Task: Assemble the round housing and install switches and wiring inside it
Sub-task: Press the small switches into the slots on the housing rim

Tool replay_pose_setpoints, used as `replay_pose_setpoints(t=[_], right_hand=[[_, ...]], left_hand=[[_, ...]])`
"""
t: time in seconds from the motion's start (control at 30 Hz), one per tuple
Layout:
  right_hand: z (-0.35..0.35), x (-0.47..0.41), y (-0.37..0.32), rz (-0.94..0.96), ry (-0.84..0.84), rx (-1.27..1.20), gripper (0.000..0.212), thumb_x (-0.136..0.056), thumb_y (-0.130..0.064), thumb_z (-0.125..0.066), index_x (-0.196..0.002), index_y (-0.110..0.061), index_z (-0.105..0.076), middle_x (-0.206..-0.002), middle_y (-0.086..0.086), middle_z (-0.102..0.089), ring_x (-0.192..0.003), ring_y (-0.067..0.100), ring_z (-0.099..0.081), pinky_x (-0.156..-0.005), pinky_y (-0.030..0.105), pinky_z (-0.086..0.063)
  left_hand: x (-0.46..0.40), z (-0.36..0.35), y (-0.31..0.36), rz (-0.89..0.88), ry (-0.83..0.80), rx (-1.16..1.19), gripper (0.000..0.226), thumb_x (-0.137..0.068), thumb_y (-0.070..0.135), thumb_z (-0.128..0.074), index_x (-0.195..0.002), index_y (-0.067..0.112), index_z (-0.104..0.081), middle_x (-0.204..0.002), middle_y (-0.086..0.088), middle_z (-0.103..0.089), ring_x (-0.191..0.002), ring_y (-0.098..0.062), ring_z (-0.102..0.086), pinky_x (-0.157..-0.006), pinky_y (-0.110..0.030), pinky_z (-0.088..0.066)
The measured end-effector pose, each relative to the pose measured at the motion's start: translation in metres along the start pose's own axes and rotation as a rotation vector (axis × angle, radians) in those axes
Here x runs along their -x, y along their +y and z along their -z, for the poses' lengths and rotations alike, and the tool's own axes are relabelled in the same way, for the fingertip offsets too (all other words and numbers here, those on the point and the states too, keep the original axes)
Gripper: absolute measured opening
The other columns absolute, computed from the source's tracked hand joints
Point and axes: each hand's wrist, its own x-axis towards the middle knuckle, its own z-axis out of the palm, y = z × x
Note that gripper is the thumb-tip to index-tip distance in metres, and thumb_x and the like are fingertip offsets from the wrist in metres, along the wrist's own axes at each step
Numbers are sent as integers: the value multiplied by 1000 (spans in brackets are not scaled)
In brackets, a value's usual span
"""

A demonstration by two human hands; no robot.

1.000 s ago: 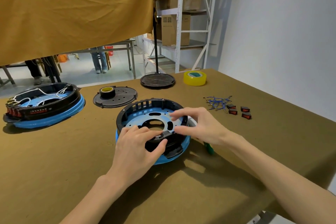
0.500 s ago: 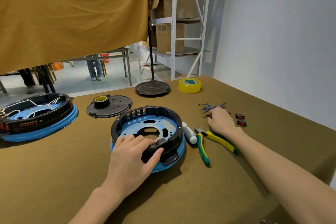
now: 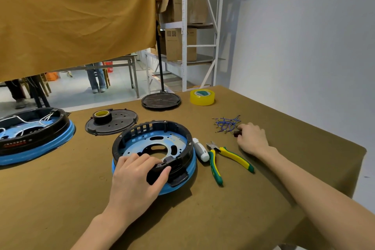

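The round housing (image 3: pixel 154 144), a black ring on a blue base plate, lies in the middle of the table. My left hand (image 3: pixel 136 180) grips its near rim, thumb on the outside and fingers curled over the top. Off to the right, my right hand (image 3: pixel 251 138) curls its fingers round a small dark switch (image 3: pixel 236 133) on the table. Just left of that hand lies a bundle of blue wires (image 3: pixel 226 124). Any other switches are hidden by the hand.
A white-handled screwdriver (image 3: pixel 200 149) and green-yellow pliers (image 3: pixel 225 156) lie right of the housing. A wired housing (image 3: pixel 30 138) sits far left. Behind are a black lid (image 3: pixel 119 123) with a tape roll (image 3: pixel 102 116), a black stand base (image 3: pixel 161 100) and yellow tape (image 3: pixel 202 97).
My right hand left the housing, reached right across the pliers to the switches and closed on one. My left hand has kept its hold on the housing rim.
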Motion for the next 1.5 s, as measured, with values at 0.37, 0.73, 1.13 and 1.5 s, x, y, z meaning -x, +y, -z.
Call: replay_pose_setpoints(t=[0.37, 0.73, 1.13, 1.5], right_hand=[[21, 37, -42, 126, 121, -480, 29, -103, -22, -55, -130, -13, -57, -118, 6, -70, -106, 24, -66, -94, 45, -55], [31, 112, -166, 459, 56, -847, 23, -103, -21, -56, -127, -21, -56, -106, -11, -66, -93, 3, -62, -82, 16, -50], [42, 86, -162, 543, -80, -803, 24, -105, -14, -54, -129, -12, -56, -101, 0, -69, -80, 12, -70, -80, 25, -55], [41, 100, -166, 708, 60, -692, 32, -99, -13, -64, -130, -16, -60, -112, -6, -61, -81, 6, -58, -78, 19, -52]], left_hand=[[-1, 3, 11, -3, -38, -71, 39, -94, 60, -54, -98, 28, -76, -87, 16, -70, -82, -6, -58, -80, -29, -39], [-10, 34, 3, 25, 3, 231, 31, -103, 39, -49, -107, 19, -72, -101, 14, -68, -94, 1, -64, -83, -24, -55], [-6, 51, -15, -174, -286, 240, 38, -99, 52, -49, -120, 34, -74, -107, 25, -73, -102, 13, -64, -90, -8, -51], [-4, 34, 4, -135, -195, 124, 65, -98, 75, -30, -89, 30, -75, -72, 19, -68, -65, 0, -63, -63, -18, -54]])
